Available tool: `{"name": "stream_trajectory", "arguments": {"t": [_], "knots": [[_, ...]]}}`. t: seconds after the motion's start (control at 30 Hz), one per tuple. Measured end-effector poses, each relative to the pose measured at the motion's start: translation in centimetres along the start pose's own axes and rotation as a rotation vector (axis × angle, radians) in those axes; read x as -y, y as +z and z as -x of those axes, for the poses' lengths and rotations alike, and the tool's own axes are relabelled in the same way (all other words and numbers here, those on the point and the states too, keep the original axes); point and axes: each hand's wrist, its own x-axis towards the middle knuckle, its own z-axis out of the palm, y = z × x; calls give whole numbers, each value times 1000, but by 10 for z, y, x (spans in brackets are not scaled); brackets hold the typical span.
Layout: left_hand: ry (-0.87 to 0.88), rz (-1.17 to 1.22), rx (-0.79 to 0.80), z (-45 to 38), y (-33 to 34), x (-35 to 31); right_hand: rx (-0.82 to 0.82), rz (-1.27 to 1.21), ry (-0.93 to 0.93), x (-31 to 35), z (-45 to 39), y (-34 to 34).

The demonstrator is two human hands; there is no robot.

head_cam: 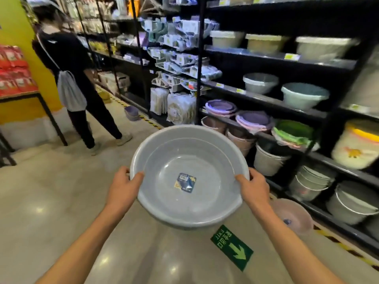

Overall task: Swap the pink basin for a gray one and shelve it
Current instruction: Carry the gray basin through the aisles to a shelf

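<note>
We hold the gray basin (189, 177) by its rim, left hand (125, 186) and right hand (253, 187) both gripping. Pink basin (293, 216) on the floor by the shelf (320, 158). Next, probably: shelve it.

Body, head view: two forearms, bare to frame edge, no sleeves visible. Left hand (123, 186) & right hand (253, 186): bare, no gloves. No rings, watch or bands seen on wrists/fingers. Nails short, unpainted where visible.
</note>
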Motion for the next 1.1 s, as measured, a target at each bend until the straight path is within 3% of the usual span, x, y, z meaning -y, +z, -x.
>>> {"name": "stream_trajectory", "arguments": {"t": [0.47, 1.1], "knots": [[230, 26, 340, -79, 253, -108, -438, -17, 160, -63, -91, -155], [459, 5, 869, -165, 552, -210, -893, 78, 394, -113, -214, -249]]}}
